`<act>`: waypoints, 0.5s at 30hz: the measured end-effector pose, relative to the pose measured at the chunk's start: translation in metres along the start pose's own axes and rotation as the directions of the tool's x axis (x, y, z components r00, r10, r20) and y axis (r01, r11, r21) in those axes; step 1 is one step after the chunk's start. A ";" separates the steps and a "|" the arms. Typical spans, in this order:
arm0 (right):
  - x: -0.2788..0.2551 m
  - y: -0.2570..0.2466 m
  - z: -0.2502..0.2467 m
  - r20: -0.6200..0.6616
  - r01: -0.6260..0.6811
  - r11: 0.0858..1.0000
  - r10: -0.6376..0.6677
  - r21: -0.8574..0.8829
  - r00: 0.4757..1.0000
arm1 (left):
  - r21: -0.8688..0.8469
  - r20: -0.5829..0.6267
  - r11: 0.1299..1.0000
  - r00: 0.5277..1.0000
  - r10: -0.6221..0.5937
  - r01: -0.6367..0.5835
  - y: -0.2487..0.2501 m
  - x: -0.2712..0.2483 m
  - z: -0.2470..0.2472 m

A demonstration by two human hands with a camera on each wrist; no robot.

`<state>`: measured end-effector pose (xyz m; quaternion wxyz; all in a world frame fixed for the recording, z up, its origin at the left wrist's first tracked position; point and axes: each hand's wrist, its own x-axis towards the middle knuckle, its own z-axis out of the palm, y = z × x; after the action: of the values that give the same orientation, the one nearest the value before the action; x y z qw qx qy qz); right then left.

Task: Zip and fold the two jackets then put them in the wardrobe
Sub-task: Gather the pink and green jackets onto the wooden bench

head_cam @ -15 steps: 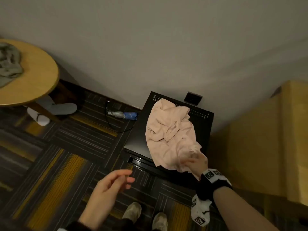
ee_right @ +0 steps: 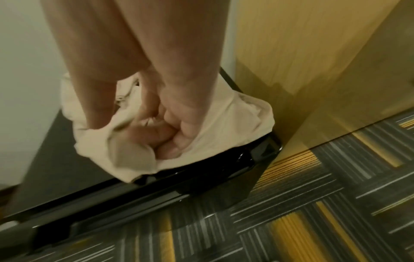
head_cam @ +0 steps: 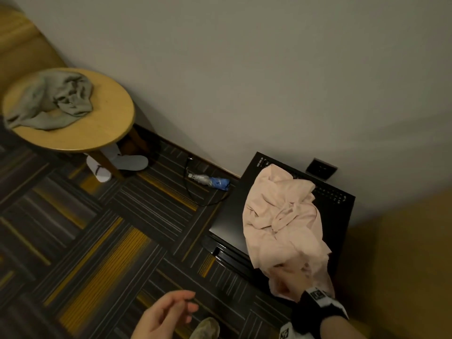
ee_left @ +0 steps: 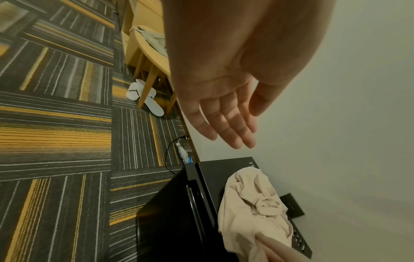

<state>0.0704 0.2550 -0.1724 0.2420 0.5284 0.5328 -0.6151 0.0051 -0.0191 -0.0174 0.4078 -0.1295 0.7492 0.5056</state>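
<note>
A crumpled pale pink jacket [head_cam: 281, 216] lies on top of a low black cabinet [head_cam: 230, 216] against the wall. My right hand [head_cam: 291, 282] grips the jacket's near edge, fingers curled into the cloth [ee_right: 143, 134]. My left hand [head_cam: 168, 311] hovers over the carpet to the left, fingers loosely extended and holding nothing; the left wrist view shows its palm [ee_left: 224, 99] empty above the jacket [ee_left: 251, 203]. A second, grey-green jacket [head_cam: 51, 99] lies bunched on a round wooden table [head_cam: 107, 118] at the upper left.
White slippers [head_cam: 122, 165] lie under the table. A folded umbrella [head_cam: 210, 181] and a black cable lie on the striped carpet by the wall. A tall yellow wooden panel [head_cam: 403, 253] stands right of the cabinet. A black wall socket [head_cam: 321, 168] sits behind it.
The view has swung left and down, bringing the round table and grey-green jacket fully into sight. My right hand still grips the pink jacket; the left hand stays empty.
</note>
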 end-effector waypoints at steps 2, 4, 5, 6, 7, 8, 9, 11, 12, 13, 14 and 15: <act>-0.011 -0.005 0.013 0.025 0.006 1.000 -0.006 0.026 1.000 | 0.025 0.009 1.000 1.000 0.010 -0.010 0.006 -0.004 0.003; -0.023 -0.011 0.020 -0.025 0.003 1.000 -0.004 -0.015 1.000 | 0.072 0.034 0.997 0.999 0.015 -0.017 0.013 -0.010 0.007; -0.035 -0.015 0.023 0.020 -0.033 0.999 0.033 0.005 0.999 | 0.095 0.037 0.995 0.999 0.020 -0.024 0.016 -0.012 0.009; -0.048 -0.021 0.027 0.088 -0.067 0.997 0.064 0.030 0.994 | 0.101 0.038 0.995 0.999 0.017 -0.021 0.021 -0.016 0.011; -0.062 -0.028 0.030 0.154 -0.086 0.996 0.083 0.014 0.985 | 0.123 0.040 0.992 0.999 0.015 -0.020 0.024 -0.019 0.013; -0.077 -0.036 0.033 0.205 -0.090 0.996 0.089 -0.004 0.975 | 0.148 0.053 0.989 0.998 0.014 -0.022 0.028 -0.022 0.015; -0.091 -0.047 0.035 0.235 -0.061 0.998 0.066 -0.028 0.970 | 0.196 0.061 0.980 0.998 0.026 -0.038 0.031 -0.024 0.017; -0.122 -0.072 0.034 0.289 0.068 0.996 -0.051 -0.050 0.956 | 0.328 0.105 0.942 0.994 0.037 -0.070 0.038 -0.025 0.018; -0.138 -0.084 0.035 0.313 0.135 0.990 -0.115 -0.042 0.943 | 0.398 0.124 0.914 0.992 0.035 -0.082 0.043 -0.027 0.018; -0.154 -0.094 0.035 0.354 0.198 0.979 -0.169 -0.048 0.920 | 0.459 0.123 0.883 0.991 0.044 -0.096 0.046 -0.027 0.018; -0.172 -0.104 0.035 0.383 0.251 0.966 -0.210 -0.059 0.899 | 0.499 0.139 0.861 0.990 0.035 -0.100 0.050 -0.027 0.016; -0.190 -0.113 0.037 0.422 0.309 0.947 -0.245 -0.089 0.873 | 0.504 0.135 0.857 0.990 0.042 -0.105 0.052 -0.028 0.014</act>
<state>0.0199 0.2064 0.0403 0.2963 0.2872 0.5871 -0.6965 -0.0022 0.0111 0.0351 0.4519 0.0423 0.8349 0.3113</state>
